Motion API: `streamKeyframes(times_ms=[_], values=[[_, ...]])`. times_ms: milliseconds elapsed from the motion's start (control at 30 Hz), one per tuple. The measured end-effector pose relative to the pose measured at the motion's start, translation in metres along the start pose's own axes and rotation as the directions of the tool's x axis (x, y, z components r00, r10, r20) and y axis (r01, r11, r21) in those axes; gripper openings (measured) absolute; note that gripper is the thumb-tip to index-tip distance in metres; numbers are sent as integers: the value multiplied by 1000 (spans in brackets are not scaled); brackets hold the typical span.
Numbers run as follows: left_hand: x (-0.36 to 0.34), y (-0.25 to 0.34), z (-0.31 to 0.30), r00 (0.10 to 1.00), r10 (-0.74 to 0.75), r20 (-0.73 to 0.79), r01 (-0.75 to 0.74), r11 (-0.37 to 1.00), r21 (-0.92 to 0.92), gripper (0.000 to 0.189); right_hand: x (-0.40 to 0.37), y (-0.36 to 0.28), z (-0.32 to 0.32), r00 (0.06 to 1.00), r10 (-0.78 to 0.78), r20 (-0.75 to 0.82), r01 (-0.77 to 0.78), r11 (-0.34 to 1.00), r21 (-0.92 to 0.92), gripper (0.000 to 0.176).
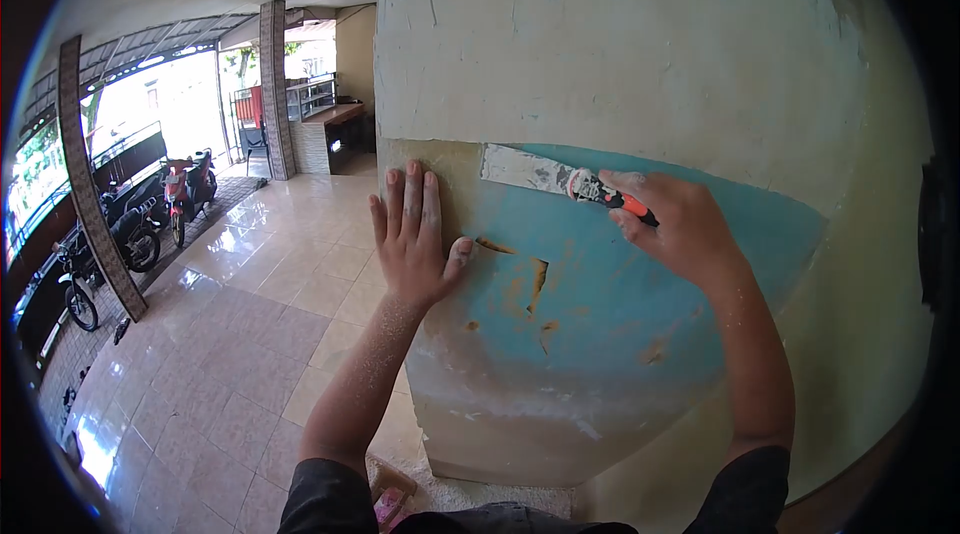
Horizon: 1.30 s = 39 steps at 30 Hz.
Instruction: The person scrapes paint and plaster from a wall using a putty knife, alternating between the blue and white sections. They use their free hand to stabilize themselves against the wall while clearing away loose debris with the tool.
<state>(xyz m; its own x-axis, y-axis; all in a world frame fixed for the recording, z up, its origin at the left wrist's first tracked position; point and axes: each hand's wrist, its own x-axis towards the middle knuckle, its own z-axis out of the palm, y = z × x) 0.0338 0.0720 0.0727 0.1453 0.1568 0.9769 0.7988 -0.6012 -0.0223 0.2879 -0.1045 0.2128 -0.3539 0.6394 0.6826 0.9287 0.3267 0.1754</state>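
My right hand (685, 224) grips the orange and black handle of a putty knife (530, 170). The knife's blade is smeared with white and lies against the wall (620, 54), along the upper border of a blue-green patch (600, 284). With fingers stretched and pointing up, my left hand (412, 239) rests flat on the wall near its left edge, beside the patch. Whitish dust marks my fingers and forearms. Brownish gouges (540, 282) show in the patch between my hands. Above the patch the wall surface is cream and scratched.
Glossy floor tiles (230, 324) spread out to the left. Motorbikes (180, 189) stand outside by a pillar (95, 184). A counter (332, 116) is further back. Below my left arm, a brownish container (392, 486) with something pink sits near the wall's foot.
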Motion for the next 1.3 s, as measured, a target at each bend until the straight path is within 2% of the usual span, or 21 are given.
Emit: streamKeyframes(times_ms=[167, 200, 433, 800, 867, 967, 1300], values=[[-1, -6, 1, 1000, 7, -3, -7, 1000, 0, 80, 12, -14, 10, 1000, -4, 15, 4, 1000, -24, 41], [3, 15, 7, 1000, 10, 4, -10, 1000, 9, 80, 1, 1, 3, 1000, -4, 15, 4, 1000, -19, 41], [3, 24, 17, 1000, 3, -23, -4, 999, -36, 78, 2, 4, 13, 999, -24, -38, 23, 999, -41, 40], [-6, 21, 19, 998, -11, 57, 11, 1000, -1, 78, 21, -12, 29, 999, -35, -37, 33, 998, -48, 38], [-12, 19, 22, 999, -1, 42, 1, 1000, 0, 78, 25, -16, 33, 998, -43, -43, 41, 998, -53, 37], [-24, 46, 39, 999, 11, 42, -11, 1000, 10, 78, 14, 7, 37, 995, -68, -76, 66, 997, -26, 37], [-59, 56, 68, 998, 45, 40, -46, 999, 12, 75, 24, 17, 69, 981, -118, -151, 121, 993, 9, 34]])
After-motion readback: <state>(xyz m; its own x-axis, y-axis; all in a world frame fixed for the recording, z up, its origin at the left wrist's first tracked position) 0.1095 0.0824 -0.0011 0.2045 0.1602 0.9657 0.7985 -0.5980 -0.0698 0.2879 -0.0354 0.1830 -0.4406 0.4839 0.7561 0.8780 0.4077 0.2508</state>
